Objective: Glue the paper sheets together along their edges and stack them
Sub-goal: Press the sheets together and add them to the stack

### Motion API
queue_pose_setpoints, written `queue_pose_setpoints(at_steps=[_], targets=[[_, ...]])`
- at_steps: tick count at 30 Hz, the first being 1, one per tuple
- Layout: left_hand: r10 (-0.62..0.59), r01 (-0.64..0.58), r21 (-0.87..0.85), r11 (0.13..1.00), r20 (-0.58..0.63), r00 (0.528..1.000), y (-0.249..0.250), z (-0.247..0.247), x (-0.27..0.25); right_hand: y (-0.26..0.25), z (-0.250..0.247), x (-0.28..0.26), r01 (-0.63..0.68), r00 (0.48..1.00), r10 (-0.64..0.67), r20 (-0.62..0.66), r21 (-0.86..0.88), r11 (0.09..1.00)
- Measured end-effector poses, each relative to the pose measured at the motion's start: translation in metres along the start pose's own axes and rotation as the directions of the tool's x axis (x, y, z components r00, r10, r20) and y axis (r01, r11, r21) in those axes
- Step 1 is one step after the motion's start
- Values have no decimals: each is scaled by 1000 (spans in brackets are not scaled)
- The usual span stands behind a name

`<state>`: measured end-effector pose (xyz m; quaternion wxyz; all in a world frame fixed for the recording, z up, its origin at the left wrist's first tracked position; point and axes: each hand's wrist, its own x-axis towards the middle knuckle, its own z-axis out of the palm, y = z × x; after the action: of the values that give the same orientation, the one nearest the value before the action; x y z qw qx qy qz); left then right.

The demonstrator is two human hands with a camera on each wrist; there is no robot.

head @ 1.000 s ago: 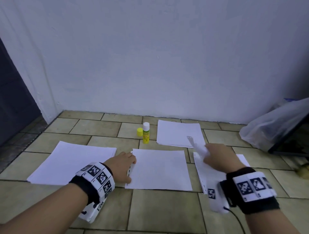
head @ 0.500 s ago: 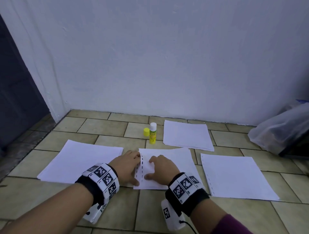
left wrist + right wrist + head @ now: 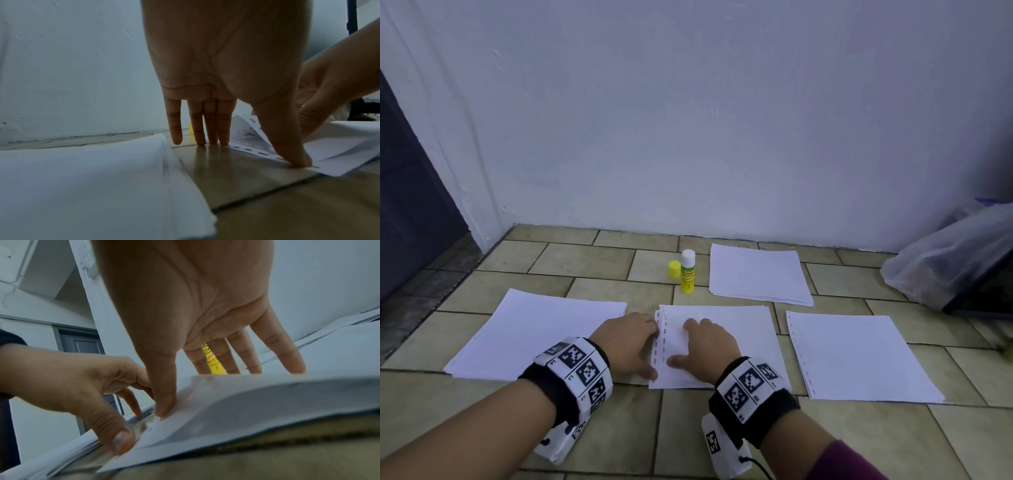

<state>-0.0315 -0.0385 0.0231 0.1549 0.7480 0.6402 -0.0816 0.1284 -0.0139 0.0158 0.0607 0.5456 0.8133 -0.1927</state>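
Nearby, glue stick [image 3: 687,271], loose cap [image 3: 673,268], paper stacks [image 3: 759,273]

Both forearms reach forward, palms down: left hand [image 3: 627,342] and right hand [image 3: 708,349] side by side, fingers straight, thumbs nearly meeting.

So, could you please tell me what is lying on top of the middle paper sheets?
On the middle paper sheets rests the right hand, fingers spread flat. The left hand touches their punched left edge, thumb pressing it down. Whatever lies under the palms is hidden.

Head view looks down from above; both wrist views sit floor-low, sharing the middle sheet [image 3: 722,329].
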Motion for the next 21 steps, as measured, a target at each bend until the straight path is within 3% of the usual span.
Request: queue_pose_setpoints(at_steps=[21], targets=[[-5,3,-66,998,-22,1000,1,1,-3,-2,-2,5,43,999,-43,5,-8,999]])
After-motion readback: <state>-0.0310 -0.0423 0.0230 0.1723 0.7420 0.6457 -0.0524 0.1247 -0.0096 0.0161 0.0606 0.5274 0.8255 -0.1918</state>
